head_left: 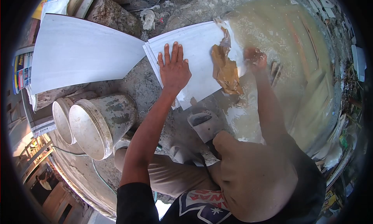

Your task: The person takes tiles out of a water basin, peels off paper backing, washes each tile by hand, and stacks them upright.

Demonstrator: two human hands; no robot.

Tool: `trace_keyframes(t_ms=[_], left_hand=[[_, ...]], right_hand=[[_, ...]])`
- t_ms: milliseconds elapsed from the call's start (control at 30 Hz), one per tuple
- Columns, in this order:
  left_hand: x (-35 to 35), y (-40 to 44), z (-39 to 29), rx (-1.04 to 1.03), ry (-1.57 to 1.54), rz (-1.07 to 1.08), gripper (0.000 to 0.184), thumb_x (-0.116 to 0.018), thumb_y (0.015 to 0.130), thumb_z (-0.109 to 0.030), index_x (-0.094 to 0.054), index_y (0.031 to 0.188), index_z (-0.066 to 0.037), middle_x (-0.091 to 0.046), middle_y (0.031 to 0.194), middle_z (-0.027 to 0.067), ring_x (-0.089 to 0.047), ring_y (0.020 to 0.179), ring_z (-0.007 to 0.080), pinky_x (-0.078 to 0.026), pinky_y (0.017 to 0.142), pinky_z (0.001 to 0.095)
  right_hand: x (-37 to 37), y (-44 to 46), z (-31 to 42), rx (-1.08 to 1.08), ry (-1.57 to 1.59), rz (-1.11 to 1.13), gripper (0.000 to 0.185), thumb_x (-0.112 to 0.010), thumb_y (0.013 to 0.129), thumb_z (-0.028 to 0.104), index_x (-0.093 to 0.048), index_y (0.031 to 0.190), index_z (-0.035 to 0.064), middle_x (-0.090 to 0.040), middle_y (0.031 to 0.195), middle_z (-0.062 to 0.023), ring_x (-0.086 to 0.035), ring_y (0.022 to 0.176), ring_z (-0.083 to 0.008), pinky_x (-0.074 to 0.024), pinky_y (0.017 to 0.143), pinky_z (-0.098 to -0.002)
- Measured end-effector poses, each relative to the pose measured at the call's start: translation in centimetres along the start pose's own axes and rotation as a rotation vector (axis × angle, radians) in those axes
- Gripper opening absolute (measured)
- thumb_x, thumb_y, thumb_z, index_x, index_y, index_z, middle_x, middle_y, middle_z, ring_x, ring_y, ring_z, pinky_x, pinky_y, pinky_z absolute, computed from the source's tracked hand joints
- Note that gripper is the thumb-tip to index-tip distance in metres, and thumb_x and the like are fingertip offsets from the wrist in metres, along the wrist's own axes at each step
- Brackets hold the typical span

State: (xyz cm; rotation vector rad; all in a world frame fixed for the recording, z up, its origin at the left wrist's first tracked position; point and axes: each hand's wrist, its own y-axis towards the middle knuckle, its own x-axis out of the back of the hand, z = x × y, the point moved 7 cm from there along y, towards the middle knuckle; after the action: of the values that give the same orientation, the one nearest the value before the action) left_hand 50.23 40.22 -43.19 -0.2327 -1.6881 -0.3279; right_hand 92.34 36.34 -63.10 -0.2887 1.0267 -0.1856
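Note:
My left hand (173, 68) lies flat on the top of a small stack of white panels (194, 45), its fingers spread. Torn brown paper (225, 70), wet-looking and crumpled, clings to the right part of the top panel. At the panel's right edge, over murky water (283, 41), is my right hand (255, 60). It is smeared by motion, so whether its fingers grip anything cannot be made out. Another large white panel (85, 49) lies to the left, its narrow end close to the stack.
Two whitish buckets (91, 128) lie tipped on their sides at the left. Rough stone (112, 14) stands behind the panels. Debris (330, 154) lines the pool's right rim. My sandalled foot (204, 123) is just below the stack.

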Motion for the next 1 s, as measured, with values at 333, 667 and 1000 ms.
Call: trace_keyframes(t_ms=[333, 667, 1000], left_hand=[[-2.2, 5.1, 5.0, 0.0, -0.007, -0.147, 0.055, -0.061, 0.106, -0.03, -0.056, 0.157, -0.009, -0.044, 0.169, 0.0198, -0.032, 0.161, 0.0429, -0.025, 0.128, 0.0638], [2.5, -7.8, 5.4, 0.421, -0.449, -0.21, 0.065, -0.079, 0.097, -0.018, -0.055, 0.153, 0.004, -0.056, 0.144, 0.0258, -0.056, 0.13, 0.0404, -0.045, 0.113, 0.0502], [2.0, -7.9, 7.1, 0.708, -0.813, -0.138, 0.039, -0.081, 0.093, -0.014, -0.078, 0.128, 0.002, -0.075, 0.098, 0.0128, -0.072, 0.086, 0.0203, -0.057, 0.084, 0.0353]], right_hand=[[-31.6, -6.9, -14.6, 0.252, -1.709, 0.301, 0.052, -0.058, 0.108, 0.044, -0.063, 0.152, 0.0176, -0.053, 0.162, -0.0205, -0.049, 0.149, -0.0452, -0.0366, 0.125, -0.0595], [-11.0, -4.7, -6.5, 0.585, -1.938, -0.34, 0.06, -0.059, 0.104, 0.034, -0.052, 0.161, 0.0153, -0.04, 0.168, -0.0293, -0.038, 0.153, -0.0535, -0.0294, 0.129, -0.0591], [-33.6, -2.9, -19.9, 0.71, -1.795, 0.398, 0.055, -0.057, 0.104, 0.021, -0.054, 0.156, 0.007, -0.047, 0.166, -0.0219, -0.04, 0.153, -0.0491, -0.0316, 0.129, -0.0579]])
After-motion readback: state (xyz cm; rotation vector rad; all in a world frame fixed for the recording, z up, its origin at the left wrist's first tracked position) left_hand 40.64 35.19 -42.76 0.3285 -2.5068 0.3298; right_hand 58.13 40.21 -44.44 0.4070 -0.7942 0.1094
